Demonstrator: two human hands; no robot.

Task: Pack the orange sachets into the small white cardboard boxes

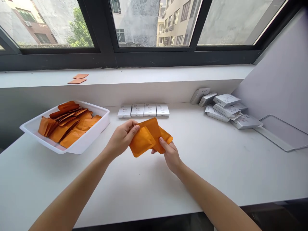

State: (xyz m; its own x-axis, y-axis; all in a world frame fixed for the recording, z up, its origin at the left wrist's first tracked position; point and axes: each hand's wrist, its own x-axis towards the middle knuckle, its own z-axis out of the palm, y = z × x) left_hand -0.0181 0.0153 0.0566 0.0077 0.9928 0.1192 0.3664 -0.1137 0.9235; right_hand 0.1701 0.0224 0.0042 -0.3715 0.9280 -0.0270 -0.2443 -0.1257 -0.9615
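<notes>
Above the middle of the white table, both my hands hold flat orange sachets (142, 141). My left hand (123, 136) pinches the left one by its upper left edge, thumb on top. On the other side, my right hand (171, 154) grips the overlapping sachets at their lower right, thumb in front and fingertips behind. How many sachets overlap there I cannot tell exactly. Just beyond my hands stands a row of several small white boxes (143, 111) with printed tops. To the left, a white plastic tray (81, 148) holds many more orange sachets (69, 123).
Two orange sachets (77, 81) lie on the windowsill (149, 73). A loose pile of white boxes (227, 109) sits at the back right, beside a clear sheet or tray with a grey rim (286, 133). The white table (134, 195) ends at a dark front edge.
</notes>
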